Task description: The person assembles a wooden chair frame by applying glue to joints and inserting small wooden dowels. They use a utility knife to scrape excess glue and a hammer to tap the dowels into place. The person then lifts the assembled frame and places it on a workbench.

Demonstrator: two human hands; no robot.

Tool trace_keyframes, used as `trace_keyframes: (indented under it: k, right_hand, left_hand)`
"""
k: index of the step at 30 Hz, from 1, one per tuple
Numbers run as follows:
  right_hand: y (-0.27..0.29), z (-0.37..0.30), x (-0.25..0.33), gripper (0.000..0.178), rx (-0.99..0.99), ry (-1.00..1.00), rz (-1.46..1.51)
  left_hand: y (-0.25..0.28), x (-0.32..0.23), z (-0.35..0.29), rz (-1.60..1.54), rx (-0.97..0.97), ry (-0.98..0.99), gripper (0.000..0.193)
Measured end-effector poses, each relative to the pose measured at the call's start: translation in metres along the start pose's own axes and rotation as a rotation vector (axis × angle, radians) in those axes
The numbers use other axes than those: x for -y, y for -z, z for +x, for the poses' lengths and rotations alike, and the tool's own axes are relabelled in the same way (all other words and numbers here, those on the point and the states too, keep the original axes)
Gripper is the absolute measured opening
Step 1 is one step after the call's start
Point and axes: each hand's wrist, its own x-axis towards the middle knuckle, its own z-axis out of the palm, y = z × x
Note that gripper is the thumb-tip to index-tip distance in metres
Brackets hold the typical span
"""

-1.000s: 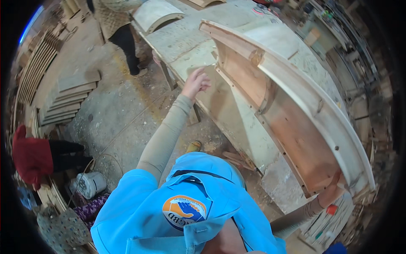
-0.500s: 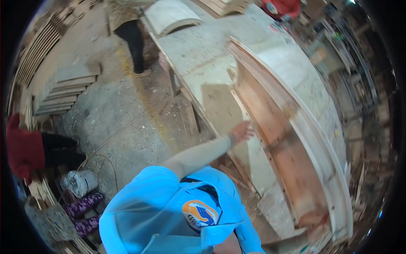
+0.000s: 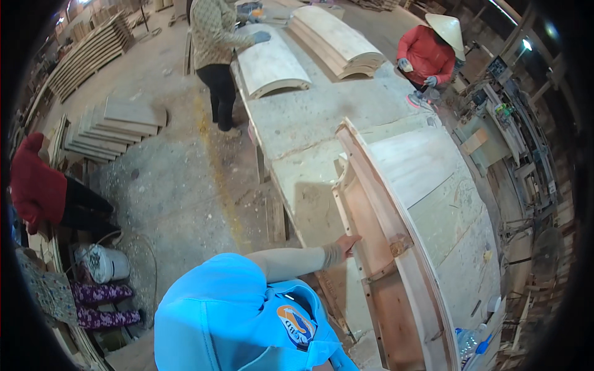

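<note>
A long curved wooden panel (image 3: 396, 303) lies on the worktable, its hollow brown inner side turned up toward me and crossed by short ribs. My left hand (image 3: 349, 243) is closed over the panel's near left edge, thumb and fingers on the rim. The far side of the panel is pale, with a darker patch (image 3: 401, 246) near its middle. My right hand is out of view, and the lower end of the panel runs past the bottom of the picture.
The worktable (image 3: 322, 148) also bears curved pale panels (image 3: 272, 62) and a stacked pair (image 3: 337, 40). Co-workers stand at its far left and far right; another person (image 3: 46, 185) is at the left. Stacked boards (image 3: 117, 127) and a white bucket (image 3: 106, 263) sit on the floor. A clear bottle (image 3: 468, 340) stands lower right.
My left hand, reaching with fingers extended beside the panel earlier, now grips its edge. My view has shifted, showing more of the table's far end and the co-workers.
</note>
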Motion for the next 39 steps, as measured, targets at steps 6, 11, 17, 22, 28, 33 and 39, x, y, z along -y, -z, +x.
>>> trace_keyframes:
  k: [6,11,17,22,28,33,39]
  right_hand:
    - [-0.029,-0.005,0.019,0.041,0.013,-0.029,-0.023]
    - [-0.075,-0.018,0.048,0.041,0.002,-0.062,-0.04]
    - [-0.159,-0.065,0.109,0.042,-0.077,-0.132,-0.098]
    - [-0.217,-0.126,0.183,0.042,-0.165,-0.227,-0.213]
    - [-0.276,-0.178,0.25,0.042,-0.242,-0.299,-0.285]
    - [-0.3,-0.201,0.274,0.042,-0.266,-0.309,-0.321]
    - [-0.301,-0.204,0.293,0.043,-0.284,-0.317,-0.375]
  left_hand:
    - [0.004,-0.066,-0.039,0.273,-0.104,-0.003,0.017]
    - [0.047,-0.142,-0.034,0.402,-0.275,-0.105,0.035]
    - [0.11,-0.247,-0.01,0.494,-0.157,-0.039,0.024]
    - [0.17,-0.317,0.017,0.613,-0.025,0.134,0.048]
    - [0.178,-0.383,-0.01,0.77,0.249,0.288,0.051]
    - [0.195,-0.446,-0.004,1.019,0.558,0.405,0.044]
    - [0.236,-0.487,0.022,1.484,0.855,-0.07,0.031]
